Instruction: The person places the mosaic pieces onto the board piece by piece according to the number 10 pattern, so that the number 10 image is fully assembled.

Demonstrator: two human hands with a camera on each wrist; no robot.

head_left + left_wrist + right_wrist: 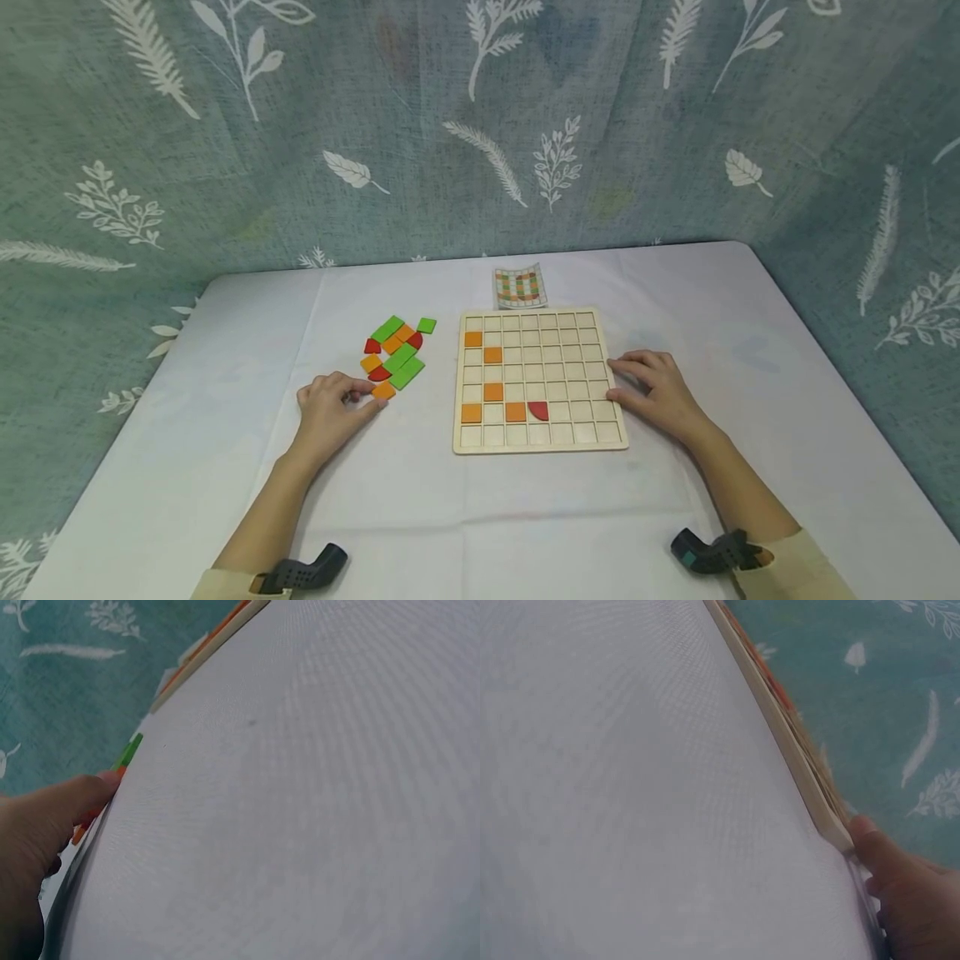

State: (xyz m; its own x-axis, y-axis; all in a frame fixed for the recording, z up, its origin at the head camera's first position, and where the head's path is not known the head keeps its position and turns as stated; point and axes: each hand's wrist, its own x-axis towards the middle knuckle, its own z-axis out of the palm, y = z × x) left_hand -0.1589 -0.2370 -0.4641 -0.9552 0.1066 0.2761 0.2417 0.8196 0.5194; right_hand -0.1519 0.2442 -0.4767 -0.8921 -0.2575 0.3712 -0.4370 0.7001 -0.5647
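Observation:
My left hand (pixel 330 412) is at the lower end of a loose cluster of tiles, its thumb and forefinger pinching an orange square tile (pixel 384 390) on the table. Beside it lie green tiles (pixel 407 373), red quarter-round tiles (pixel 379 374) and more orange squares. A wooden grid board (pixel 540 443) lies to the right, holding several orange squares (pixel 492 355) and one red quarter-round piece (pixel 538 410). My right hand (pixel 660 392) rests against the board's right edge, thumb and fingertips touching it. In the right wrist view, the thumb (pixel 866 829) touches the board's corner.
A small printed pattern card (pixel 520 287) with coloured squares stands behind the board. White cloth covers the table (pixel 525 533). Behind it hangs a teal leaf-patterned cloth (pixel 420 167). Each wrist wears a black device (pixel 307 573).

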